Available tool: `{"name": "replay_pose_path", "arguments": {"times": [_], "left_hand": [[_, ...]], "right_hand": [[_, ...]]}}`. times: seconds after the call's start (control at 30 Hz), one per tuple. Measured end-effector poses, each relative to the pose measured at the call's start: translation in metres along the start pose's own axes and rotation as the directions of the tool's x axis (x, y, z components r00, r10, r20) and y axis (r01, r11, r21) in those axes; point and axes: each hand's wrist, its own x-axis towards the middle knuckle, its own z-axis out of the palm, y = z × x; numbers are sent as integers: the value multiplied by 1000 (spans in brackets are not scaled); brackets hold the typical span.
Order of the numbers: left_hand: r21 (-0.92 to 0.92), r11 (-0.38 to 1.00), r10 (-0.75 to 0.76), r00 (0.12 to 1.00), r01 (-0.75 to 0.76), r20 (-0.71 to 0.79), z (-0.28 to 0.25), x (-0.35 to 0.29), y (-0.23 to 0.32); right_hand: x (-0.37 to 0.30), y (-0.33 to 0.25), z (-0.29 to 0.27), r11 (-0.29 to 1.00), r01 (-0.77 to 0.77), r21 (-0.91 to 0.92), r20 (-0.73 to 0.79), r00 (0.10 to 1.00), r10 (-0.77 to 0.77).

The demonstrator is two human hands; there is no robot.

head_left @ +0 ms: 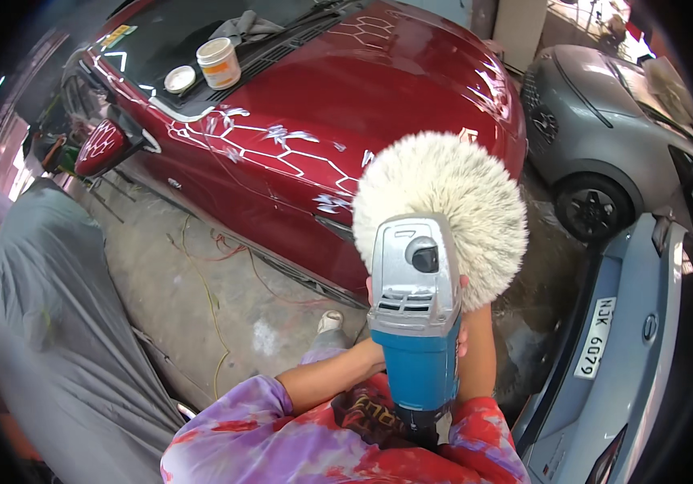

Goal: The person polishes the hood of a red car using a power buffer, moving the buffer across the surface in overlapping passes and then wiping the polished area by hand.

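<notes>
A polisher (417, 323) with a blue body and silver head is held up in front of me. Its round, cream wool pad (475, 210) stands by the fender of a dark red car (306, 97); whether they touch I cannot tell. Around the polisher's body wraps my left hand (463, 339), with fingertips showing at its sides. My right forearm (479, 355) runs up behind the pad, which hides my right hand. White smears of paste (286, 135) streak the fender near the pad. An open white tub (218, 63) sits at the windshield's base, its lid (179, 79) beside it.
A grey cloth (243, 28) lies by the wipers. The red mirror (103, 147) juts out left. Yellow and red cords (216, 310) trail over the concrete floor. A grey-covered object (52, 323) stands left; grey (592, 89) and pale blue (604, 403) cars are close on the right.
</notes>
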Motion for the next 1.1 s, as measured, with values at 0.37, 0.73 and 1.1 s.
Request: {"name": "replay_pose_path", "arguments": {"times": [0.37, 0.73, 1.1], "left_hand": [[400, 916, 152, 910, 16, -386, 12, 47, 103], [372, 920, 91, 854, 125, -513, 27, 17, 186], [726, 675, 600, 670, -132, -437, 58, -75, 310]], "right_hand": [[-132, 48, 108, 821, -24, -570, -160, 984, -82], [-81, 81, 196, 880, -154, -449, -334, 943, -5], [-8, 143, 259, 896, -295, -332, 52, 943, 330]]}}
